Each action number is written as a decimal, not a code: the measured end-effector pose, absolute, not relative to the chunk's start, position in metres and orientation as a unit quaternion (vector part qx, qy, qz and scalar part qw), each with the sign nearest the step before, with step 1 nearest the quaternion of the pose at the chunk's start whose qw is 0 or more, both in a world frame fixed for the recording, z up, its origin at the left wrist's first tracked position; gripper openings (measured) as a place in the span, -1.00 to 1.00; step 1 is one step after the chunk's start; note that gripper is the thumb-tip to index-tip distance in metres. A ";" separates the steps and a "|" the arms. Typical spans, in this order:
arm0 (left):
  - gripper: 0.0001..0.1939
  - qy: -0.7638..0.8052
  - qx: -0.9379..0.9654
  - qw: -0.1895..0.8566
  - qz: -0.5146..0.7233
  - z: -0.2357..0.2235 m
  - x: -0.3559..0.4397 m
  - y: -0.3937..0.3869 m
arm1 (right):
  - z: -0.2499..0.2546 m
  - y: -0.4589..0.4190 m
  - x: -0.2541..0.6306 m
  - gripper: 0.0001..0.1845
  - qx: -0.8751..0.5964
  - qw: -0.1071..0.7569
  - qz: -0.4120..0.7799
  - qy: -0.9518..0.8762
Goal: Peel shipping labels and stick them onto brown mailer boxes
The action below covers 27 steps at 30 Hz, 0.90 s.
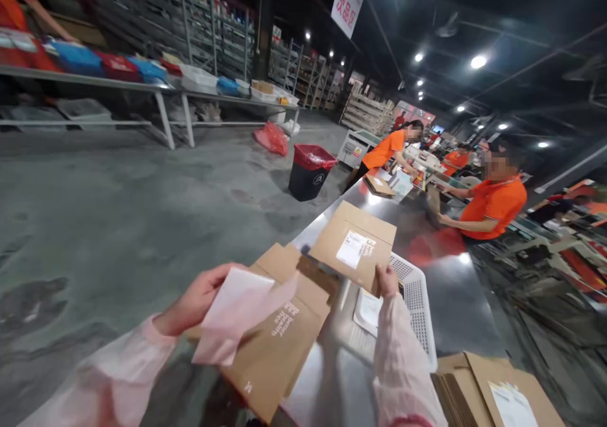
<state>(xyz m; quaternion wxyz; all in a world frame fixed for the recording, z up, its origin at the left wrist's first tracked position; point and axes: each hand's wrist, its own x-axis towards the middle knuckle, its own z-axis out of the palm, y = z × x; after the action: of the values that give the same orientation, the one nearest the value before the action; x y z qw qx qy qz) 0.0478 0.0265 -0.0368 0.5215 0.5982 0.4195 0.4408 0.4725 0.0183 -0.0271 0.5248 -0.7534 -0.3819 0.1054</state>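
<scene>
Your left hand point(202, 297) grips a thin pinkish-white sheet point(241, 313), which hangs over part of the printed cardboard mailer point(279, 332) and hides some of its face. Your right hand point(387, 281) pinches the corner of a labelled mailer point(353, 243), held above the bench point(450, 294) and blocking part of the white basket point(420, 313). More flat cardboard point(516, 383) lies to the right. A black bin point(309, 177) stands beyond the bench; the flat item point(368, 310) in the basket looks like a white packet, though it's blurred.
</scene>
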 end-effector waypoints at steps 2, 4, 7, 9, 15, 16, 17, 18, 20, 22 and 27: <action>-0.69 0.400 0.622 0.533 0.412 -0.032 0.042 0.017 | -0.020 0.049 0.473 -0.25 -0.758 0.514 0.102 -0.388; -0.72 0.399 0.633 0.532 0.397 -0.026 0.044 0.009 | -0.025 0.065 0.438 -0.15 -0.728 0.499 0.149 -0.445; -0.71 0.441 0.614 0.509 0.412 -0.020 0.052 0.005 | -0.044 0.059 0.344 -0.10 -0.507 0.438 0.411 -0.618; -0.74 0.489 0.594 0.456 0.447 -0.021 0.052 0.008 | -0.056 0.038 0.284 -0.02 -0.335 0.375 0.568 -0.652; -0.81 0.643 0.546 0.248 0.476 -0.035 0.016 0.012 | -0.082 -0.032 0.209 -0.37 -0.335 0.280 0.735 -0.519; -0.80 0.670 0.545 0.212 0.456 -0.036 0.010 0.010 | -0.083 -0.038 0.206 -0.40 -0.342 0.274 0.750 -0.494; -0.76 0.694 0.545 0.180 0.435 -0.037 0.005 0.008 | -0.083 -0.043 0.203 -0.39 -0.344 0.277 0.766 -0.468; -0.72 0.711 0.548 0.153 0.414 -0.038 0.001 0.005 | -0.082 -0.045 0.201 -0.35 -0.342 0.286 0.781 -0.438; -0.64 0.723 0.565 0.113 0.380 -0.041 -0.007 -0.001 | -0.077 -0.046 0.197 -0.14 -0.324 0.300 0.813 -0.380; -0.59 0.722 0.588 0.087 0.354 -0.042 -0.014 -0.006 | -0.072 -0.045 0.195 0.05 -0.305 0.307 0.831 -0.351; -0.73 0.694 0.654 0.096 0.285 -0.037 -0.037 -0.015 | -0.072 -0.051 0.191 -0.48 -0.390 0.355 0.737 -0.423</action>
<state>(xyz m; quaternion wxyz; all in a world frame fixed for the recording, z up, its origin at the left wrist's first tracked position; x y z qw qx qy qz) -0.0367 -0.0153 -0.0373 0.0961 0.6542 0.6940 0.2850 0.1911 -0.0510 -0.0722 0.3549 -0.3905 -0.4228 0.7368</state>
